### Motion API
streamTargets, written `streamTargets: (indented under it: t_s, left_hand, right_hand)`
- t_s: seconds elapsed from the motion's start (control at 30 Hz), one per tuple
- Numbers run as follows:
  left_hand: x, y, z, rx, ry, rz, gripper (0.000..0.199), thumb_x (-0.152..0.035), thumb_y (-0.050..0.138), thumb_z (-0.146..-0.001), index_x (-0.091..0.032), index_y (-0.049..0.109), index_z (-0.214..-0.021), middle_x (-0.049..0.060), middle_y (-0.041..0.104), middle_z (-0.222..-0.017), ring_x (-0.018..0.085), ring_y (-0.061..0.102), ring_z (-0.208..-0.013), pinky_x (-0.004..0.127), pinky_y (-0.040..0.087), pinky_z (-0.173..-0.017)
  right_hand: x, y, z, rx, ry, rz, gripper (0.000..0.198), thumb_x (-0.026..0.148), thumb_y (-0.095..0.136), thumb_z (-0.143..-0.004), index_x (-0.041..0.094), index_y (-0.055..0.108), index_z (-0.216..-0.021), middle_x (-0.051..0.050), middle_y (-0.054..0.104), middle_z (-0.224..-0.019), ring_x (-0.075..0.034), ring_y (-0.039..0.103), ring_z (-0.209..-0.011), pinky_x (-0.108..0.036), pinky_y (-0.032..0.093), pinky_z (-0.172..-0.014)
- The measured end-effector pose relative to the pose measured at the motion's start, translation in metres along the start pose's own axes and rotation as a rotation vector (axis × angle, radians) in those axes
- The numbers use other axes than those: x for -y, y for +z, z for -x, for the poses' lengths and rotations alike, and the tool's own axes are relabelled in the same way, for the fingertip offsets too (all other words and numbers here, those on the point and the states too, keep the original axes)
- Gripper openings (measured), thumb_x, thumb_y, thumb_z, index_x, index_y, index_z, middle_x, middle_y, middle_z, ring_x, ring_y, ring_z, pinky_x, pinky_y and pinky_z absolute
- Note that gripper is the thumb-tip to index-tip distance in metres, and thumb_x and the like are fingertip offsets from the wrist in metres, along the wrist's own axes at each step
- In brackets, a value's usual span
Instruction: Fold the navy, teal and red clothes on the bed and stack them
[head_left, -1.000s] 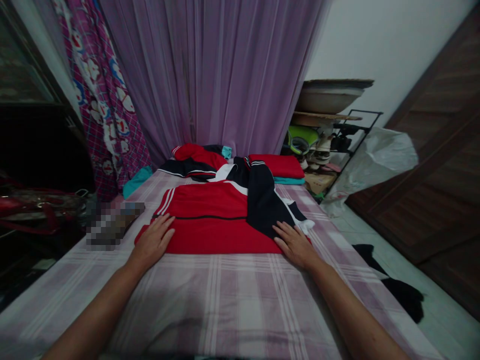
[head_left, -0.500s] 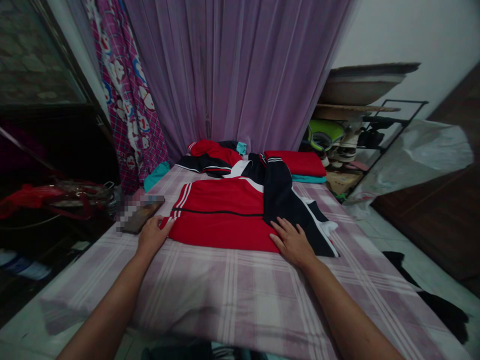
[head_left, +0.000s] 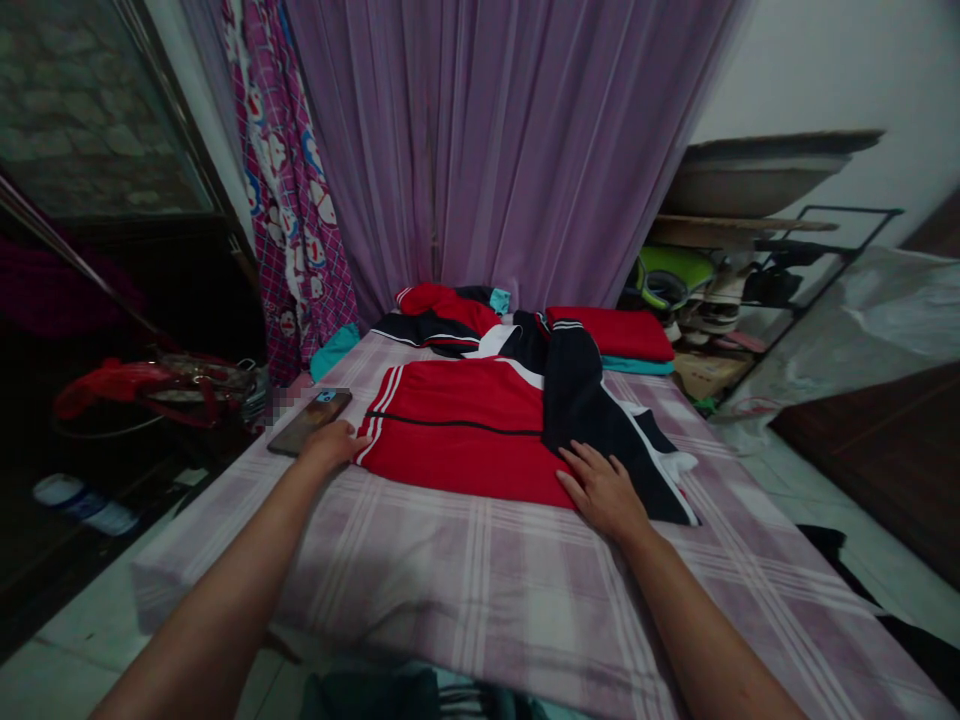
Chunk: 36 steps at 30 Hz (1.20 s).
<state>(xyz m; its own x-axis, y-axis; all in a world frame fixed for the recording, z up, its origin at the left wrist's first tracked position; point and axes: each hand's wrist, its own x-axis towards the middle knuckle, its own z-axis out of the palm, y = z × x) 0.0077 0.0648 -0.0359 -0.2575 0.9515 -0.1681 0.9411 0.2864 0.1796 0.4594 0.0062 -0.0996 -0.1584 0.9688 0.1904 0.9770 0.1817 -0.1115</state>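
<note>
A red and dark navy jacket (head_left: 457,455) with white stripes lies partly folded on the bed, its dark sleeve (head_left: 574,385) laid across the right side. At its left striped hem is my left hand (head_left: 330,448), fingers curled and thumb against the hem's edge; the fingertips are partly hidden. My right hand (head_left: 606,490) rests palm down with fingers spread where the red body meets the dark sleeve. Just beyond my left hand a smartphone (head_left: 309,424) lies back side up on the bed.
A plaid sheet (head_left: 487,570) covers the bed. Toward the curtain (head_left: 510,150) lie a crumpled red and navy garment (head_left: 450,310) and a folded red and teal stack (head_left: 611,333). A rack with shoes (head_left: 724,305) stands at the right, a white cylindrical container (head_left: 86,503) at the lower left.
The view has shifted, so the scene sits further right. My left fingers have drawn in at the jacket's hem, and more of the phone shows. My right hand stays on the jacket.
</note>
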Motion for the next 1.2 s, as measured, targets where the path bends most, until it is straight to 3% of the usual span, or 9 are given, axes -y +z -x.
streamTargets:
  t_s: [0.13,0.33,0.5,0.73,0.9,1.0,1.2]
  left_hand:
    - [-0.007,-0.006,-0.014,0.054,0.022,-0.019,0.028,-0.048,0.066,-0.07,-0.02,0.07,-0.074,0.013,0.076,-0.087,0.028,0.071,-0.088,0.032,0.051,-0.074]
    - [-0.012,-0.002,-0.016,0.053,0.016,-0.034,0.032,-0.047,0.067,-0.064,-0.02,0.072,-0.081,0.01,0.076,-0.081,0.026,0.071,-0.079,0.03,0.051,-0.068]
    - [-0.015,-0.012,-0.014,0.051,0.01,-0.009,0.038,-0.053,0.068,-0.064,-0.017,0.073,-0.074,0.015,0.074,-0.074,0.031,0.072,-0.08,0.033,0.052,-0.07]
    - [-0.034,-0.005,-0.002,-0.144,0.008,0.08,0.051,-0.053,0.041,-0.089,-0.015,0.07,-0.104,0.015,0.075,-0.103,0.028,0.07,-0.097,0.032,0.052,-0.079]
    - [-0.026,0.008,0.016,-0.314,-0.058,0.077,0.054,-0.054,0.03,-0.094,-0.019,0.061,-0.121,0.018,0.072,-0.112,0.031,0.067,-0.104,0.039,0.05,-0.084]
    - [-0.019,0.015,0.02,-0.3,-0.139,0.042,0.053,-0.054,0.035,-0.093,-0.021,0.058,-0.127,0.02,0.071,-0.113,0.035,0.068,-0.102,0.044,0.05,-0.082]
    - [-0.018,0.017,0.018,-0.261,-0.129,0.023,0.056,-0.057,0.035,-0.093,-0.023,0.053,-0.133,0.019,0.07,-0.116,0.036,0.067,-0.105,0.046,0.05,-0.085]
  right_hand:
    - [0.0,-0.001,0.0,-0.001,-0.001,-0.004,0.049,0.044,0.036,-0.098,0.024,0.055,-0.139,-0.01,0.047,-0.15,-0.028,0.04,-0.14,-0.055,0.029,-0.112]
    - [-0.002,0.001,-0.001,0.005,-0.002,-0.024,0.049,0.044,0.036,-0.098,0.025,0.055,-0.139,-0.011,0.048,-0.15,-0.028,0.039,-0.14,-0.057,0.027,-0.113]
    - [-0.001,-0.001,-0.002,0.014,0.001,-0.038,0.049,0.044,0.036,-0.098,0.024,0.055,-0.139,-0.01,0.047,-0.15,-0.026,0.039,-0.14,-0.055,0.026,-0.113]
    - [0.0,-0.002,-0.001,0.002,-0.001,-0.029,0.05,0.044,0.035,-0.098,0.024,0.055,-0.139,-0.011,0.047,-0.151,-0.027,0.039,-0.14,-0.056,0.027,-0.113]
    - [-0.001,0.002,-0.001,0.004,0.011,-0.001,0.052,0.048,0.033,-0.099,0.025,0.052,-0.141,-0.01,0.045,-0.152,-0.027,0.038,-0.141,-0.056,0.027,-0.113]
    - [0.001,0.001,-0.001,0.014,0.019,0.016,0.055,0.05,0.032,-0.099,0.024,0.051,-0.142,-0.01,0.043,-0.153,-0.027,0.037,-0.141,-0.055,0.028,-0.112]
    - [0.004,-0.005,-0.001,0.048,0.032,0.035,0.055,0.049,0.033,-0.099,0.022,0.049,-0.144,-0.01,0.042,-0.154,-0.027,0.036,-0.142,-0.054,0.027,-0.114]
